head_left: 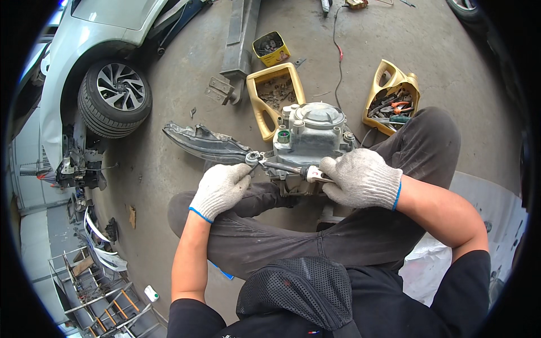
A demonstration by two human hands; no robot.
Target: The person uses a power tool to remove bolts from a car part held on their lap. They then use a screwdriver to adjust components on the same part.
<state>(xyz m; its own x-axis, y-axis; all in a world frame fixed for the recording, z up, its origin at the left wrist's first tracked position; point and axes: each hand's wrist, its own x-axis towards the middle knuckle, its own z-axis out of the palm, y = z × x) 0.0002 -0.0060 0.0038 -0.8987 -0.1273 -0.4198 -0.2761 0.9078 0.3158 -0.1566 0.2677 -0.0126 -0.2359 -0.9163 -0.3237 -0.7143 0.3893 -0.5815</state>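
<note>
A grey car headlight housing (pixel 307 138) rests in front of my crossed legs, its long dark arm (pixel 208 143) reaching to the left. My right hand (pixel 360 177), in a knitted white glove, is closed round the whitish handle of a tool with a dark, rod-like shaft (pixel 283 167). The shaft points left along the near side of the housing, toward a small round fitting (pixel 253 158). By that fitting, my gloved left hand (pixel 221 188) has its fingers pinched together at the housing's edge. What lies between them is hidden.
Beyond the housing stand a cut-open yellow jug (pixel 298 84) with small parts, a yellow tub (pixel 276 58), and another cut jug (pixel 416 90) holding tools. A metal post (pixel 239 50) lies behind. At left are a white car (pixel 73 39) with its wheel (pixel 115 96) and a metal rack (pixel 107 307).
</note>
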